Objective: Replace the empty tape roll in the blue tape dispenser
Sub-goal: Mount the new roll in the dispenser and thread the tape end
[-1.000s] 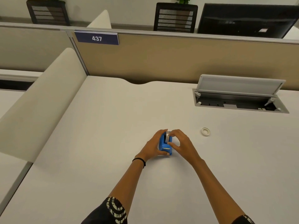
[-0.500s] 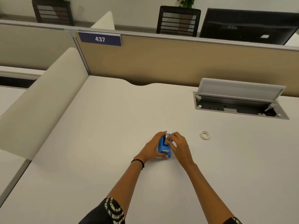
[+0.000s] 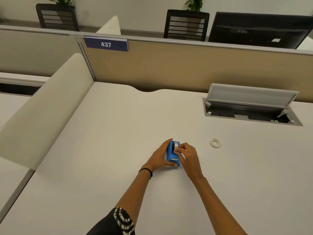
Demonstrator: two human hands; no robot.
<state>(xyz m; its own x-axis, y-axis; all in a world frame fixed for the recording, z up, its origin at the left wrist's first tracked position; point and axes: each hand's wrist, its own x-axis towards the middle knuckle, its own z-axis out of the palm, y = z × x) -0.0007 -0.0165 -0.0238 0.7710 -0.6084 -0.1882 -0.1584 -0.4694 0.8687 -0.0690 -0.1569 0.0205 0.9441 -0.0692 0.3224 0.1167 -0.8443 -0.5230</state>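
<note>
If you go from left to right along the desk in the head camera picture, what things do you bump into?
left hand → blue tape dispenser → right hand → small white ring lying apart on the desk → open cable box set into the desk, farther back.

The right hand (image 3: 188, 155) hides the blue dispenser's (image 3: 171, 154) right side (tape end indiscernible); frame crops both elbows.

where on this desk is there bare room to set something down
Bare patches: the white desk from the cream side divider to the left hand, and the near right corner. Crowded: the blue tape dispenser under the right hand, the small white tape ring, the open grey cable hatch.
</note>
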